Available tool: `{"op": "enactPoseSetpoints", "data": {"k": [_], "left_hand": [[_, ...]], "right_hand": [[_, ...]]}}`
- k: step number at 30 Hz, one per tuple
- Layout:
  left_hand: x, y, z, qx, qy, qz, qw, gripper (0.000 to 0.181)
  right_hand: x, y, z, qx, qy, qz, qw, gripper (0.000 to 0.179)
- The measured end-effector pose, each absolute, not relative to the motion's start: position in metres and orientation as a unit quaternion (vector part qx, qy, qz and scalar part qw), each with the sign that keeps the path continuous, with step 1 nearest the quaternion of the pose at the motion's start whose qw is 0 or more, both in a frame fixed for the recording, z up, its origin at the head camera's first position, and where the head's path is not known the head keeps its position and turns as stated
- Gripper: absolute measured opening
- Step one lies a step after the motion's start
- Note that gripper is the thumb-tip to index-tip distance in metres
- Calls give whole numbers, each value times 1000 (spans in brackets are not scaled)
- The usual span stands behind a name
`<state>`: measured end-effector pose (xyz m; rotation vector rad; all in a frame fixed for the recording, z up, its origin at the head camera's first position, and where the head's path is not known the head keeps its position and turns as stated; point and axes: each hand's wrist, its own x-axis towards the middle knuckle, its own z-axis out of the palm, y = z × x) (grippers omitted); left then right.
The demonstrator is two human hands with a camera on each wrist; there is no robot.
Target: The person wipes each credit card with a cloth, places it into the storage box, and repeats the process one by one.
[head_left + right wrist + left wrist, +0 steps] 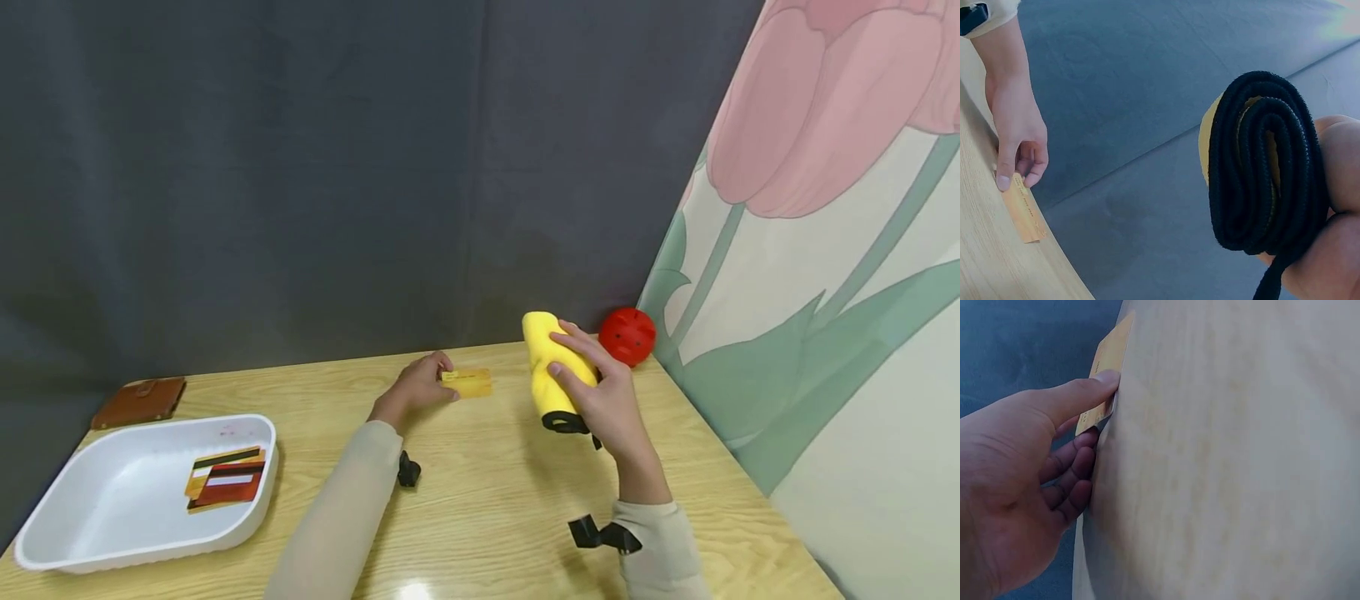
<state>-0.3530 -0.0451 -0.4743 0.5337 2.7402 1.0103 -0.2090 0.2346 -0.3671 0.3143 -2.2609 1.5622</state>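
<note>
In the head view my left hand (422,385) pinches the near end of an orange-gold card (472,383) by the table's back edge. The left wrist view has the thumb on top of this card (1112,355) and fingertips under its edge. My right hand (609,407) grips a rolled yellow cloth (542,354) with black trim, held up above the table. Seen end-on in the right wrist view, the cloth (1266,169) shows coiled black edging and a black strap hanging down. Most of the right fingers are hidden behind the roll there.
A red pig-shaped bank (627,337) stands at the back right, near the flowered wall (825,350). At left is a white tray (112,546) with several cards (228,483) in it. Behind the tray lies a brown wallet (141,402). A dark curtain (300,208) hangs behind the table.
</note>
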Motion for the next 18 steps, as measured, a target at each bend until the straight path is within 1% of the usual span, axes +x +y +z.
{"op": "enactPoseSetpoints", "data": {"k": [4,9,15,18], "left_hand": [[-348,-54,-479,179,923,338,54,45],[-345,-62,-484,191,887,420,15,42],[-339,-68,-488,193,854,483,5,26],[-334,-72,-486,181,847,500,-3,23]], "right_hand": [[-212,231,-368,113,-799,561,185,38],[-215,230,-367,114,-799,561,186,38],[-215,231,-368,116,-804,555,178,38],[-215,231,-369,120,-804,555,180,37]]}}
